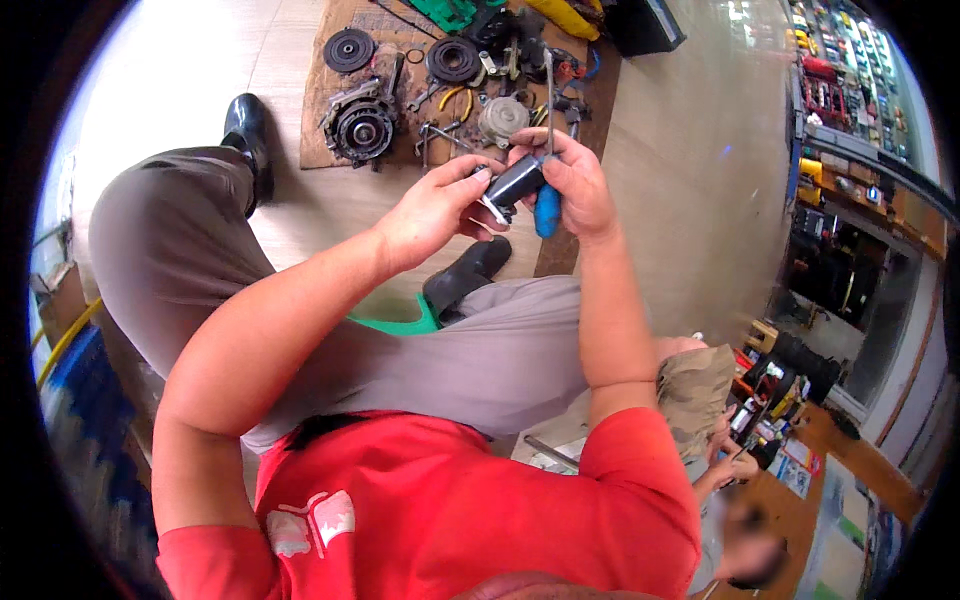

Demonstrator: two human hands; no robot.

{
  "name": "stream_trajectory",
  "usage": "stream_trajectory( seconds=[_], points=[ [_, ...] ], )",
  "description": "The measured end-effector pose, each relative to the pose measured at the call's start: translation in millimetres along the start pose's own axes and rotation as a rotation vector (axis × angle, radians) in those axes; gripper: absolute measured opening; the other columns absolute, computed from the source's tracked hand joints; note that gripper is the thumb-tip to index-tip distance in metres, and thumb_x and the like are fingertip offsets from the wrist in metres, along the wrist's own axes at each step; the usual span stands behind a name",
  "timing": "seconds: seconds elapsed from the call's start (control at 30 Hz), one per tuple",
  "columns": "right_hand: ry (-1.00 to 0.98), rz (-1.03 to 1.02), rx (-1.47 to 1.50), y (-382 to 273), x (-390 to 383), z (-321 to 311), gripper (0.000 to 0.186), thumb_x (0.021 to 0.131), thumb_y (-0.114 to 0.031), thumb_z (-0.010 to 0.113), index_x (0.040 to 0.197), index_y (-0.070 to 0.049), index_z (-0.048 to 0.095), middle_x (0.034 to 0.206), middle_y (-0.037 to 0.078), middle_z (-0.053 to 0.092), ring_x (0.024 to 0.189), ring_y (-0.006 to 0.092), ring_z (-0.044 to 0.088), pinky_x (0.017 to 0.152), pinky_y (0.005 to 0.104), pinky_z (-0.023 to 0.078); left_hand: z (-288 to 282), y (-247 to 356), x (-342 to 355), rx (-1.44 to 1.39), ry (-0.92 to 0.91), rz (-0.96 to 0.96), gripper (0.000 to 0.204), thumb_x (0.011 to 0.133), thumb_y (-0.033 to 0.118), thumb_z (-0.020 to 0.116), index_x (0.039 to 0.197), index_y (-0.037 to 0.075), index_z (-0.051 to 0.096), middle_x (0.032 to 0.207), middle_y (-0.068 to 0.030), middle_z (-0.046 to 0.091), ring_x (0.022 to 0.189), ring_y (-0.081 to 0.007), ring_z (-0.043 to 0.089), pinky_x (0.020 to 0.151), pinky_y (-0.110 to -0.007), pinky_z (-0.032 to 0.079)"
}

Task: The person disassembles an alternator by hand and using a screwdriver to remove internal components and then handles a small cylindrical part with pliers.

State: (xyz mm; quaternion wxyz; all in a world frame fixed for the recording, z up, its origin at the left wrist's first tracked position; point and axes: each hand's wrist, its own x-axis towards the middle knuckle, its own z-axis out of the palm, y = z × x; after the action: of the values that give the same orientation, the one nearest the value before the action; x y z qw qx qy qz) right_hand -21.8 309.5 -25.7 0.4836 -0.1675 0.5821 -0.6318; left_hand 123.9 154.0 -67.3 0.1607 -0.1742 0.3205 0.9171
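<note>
My left hand (428, 212) is closed around the near end of a small black cylinder (516, 182), which looks like a small motor with a pale metal end. The cylinder lies tilted between both hands, its far end meeting the fingers of my right hand (582, 192). That hand also grips a screwdriver (547, 212) by its blue handle, thumb against it, the long shaft pointing away from me. Both hands are above the near edge of a cardboard sheet (316, 130) with parts on it. Some of my fingertips are hidden behind the cylinder.
On the cardboard are a round-bored metal housing (362, 128), two dark discs, a silver round cover (503, 120), wrenches and yellow-handled pliers (455, 102). A black box (645, 25) stands at the far right. Another person sits at right by a cluttered wooden table (800, 520).
</note>
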Motion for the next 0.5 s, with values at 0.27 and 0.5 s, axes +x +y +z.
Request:
stream_trajectory(
  seconds=[0.27, 0.5],
  points=[
    [-0.038, -0.009, -0.181, -10, -7, 4, 0.041, 0.077, -0.02, 0.078, 0.107, 0.0, 0.059, 0.103, 0.009, 0.063, 0.069, 0.0098, 0.059, 0.058, 0.0214, 0.048, -1, 0, 1, -0.015, 0.013, 0.003, 0.035, 0.104, 0.028, 0.041, 0.132, 0.008, 0.048, 0.112, -0.0117, 0.063, 0.096, -0.027, 0.067, 0.082, -0.037, 0.054],
    [0.187, -0.014, -0.4, -11, -9, 9, 0.027, 0.079, -0.013, 0.079, 0.099, -0.002, 0.063, 0.085, 0.001, 0.065, 0.07, 0.0045, 0.056, 0.061, 0.0209, 0.047, 3, 0, -3, 0.072, 0.007, 0.008, 0.042, 0.103, 0.025, 0.043, 0.14, 0.005, 0.039, 0.118, -0.0124, 0.061, 0.099, -0.0266, 0.066, 0.084, -0.037, 0.053]
  ],
)
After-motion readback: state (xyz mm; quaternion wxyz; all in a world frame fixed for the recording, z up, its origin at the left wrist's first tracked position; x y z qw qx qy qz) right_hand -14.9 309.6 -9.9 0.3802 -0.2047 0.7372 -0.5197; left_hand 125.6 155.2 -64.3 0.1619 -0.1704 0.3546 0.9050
